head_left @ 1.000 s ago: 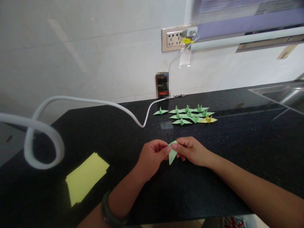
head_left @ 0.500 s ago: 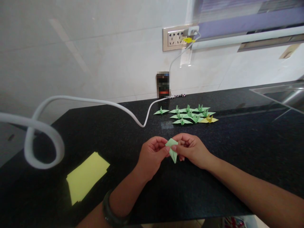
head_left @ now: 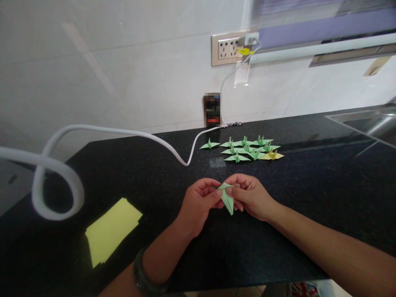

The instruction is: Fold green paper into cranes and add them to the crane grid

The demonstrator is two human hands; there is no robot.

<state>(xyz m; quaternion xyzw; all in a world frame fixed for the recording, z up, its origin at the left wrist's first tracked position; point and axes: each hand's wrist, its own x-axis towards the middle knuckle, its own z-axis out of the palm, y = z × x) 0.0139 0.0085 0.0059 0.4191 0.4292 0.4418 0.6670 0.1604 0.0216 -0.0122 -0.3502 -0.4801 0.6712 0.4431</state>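
A folded piece of light green origami paper [head_left: 228, 199] is pinched between both hands above the dark counter, its long point hanging downward. My left hand [head_left: 199, 205] grips its left edge with thumb and fingers. On the opposite edge, my right hand [head_left: 252, 196] holds it the same way, thumb on top. Fingertips behind the paper are partly hidden. Beyond the hands stand several green paper cranes [head_left: 236, 158] in loose rows, with one yellow paper crane [head_left: 272, 155] at their right end.
A stack of yellow paper [head_left: 113, 233] lies to the left on the black counter [head_left: 173, 264]. A thick white cable [head_left: 148, 136] loops across the left side. Against the wall leans a pixelated dark device [head_left: 212, 110], below a wall socket [head_left: 227, 48]. A metal sink [head_left: 371, 123] is at far right.
The green paper's upper part now looks flatter and its lower point has swung slightly right and down. Both hands stay almost in place, still pinching it.
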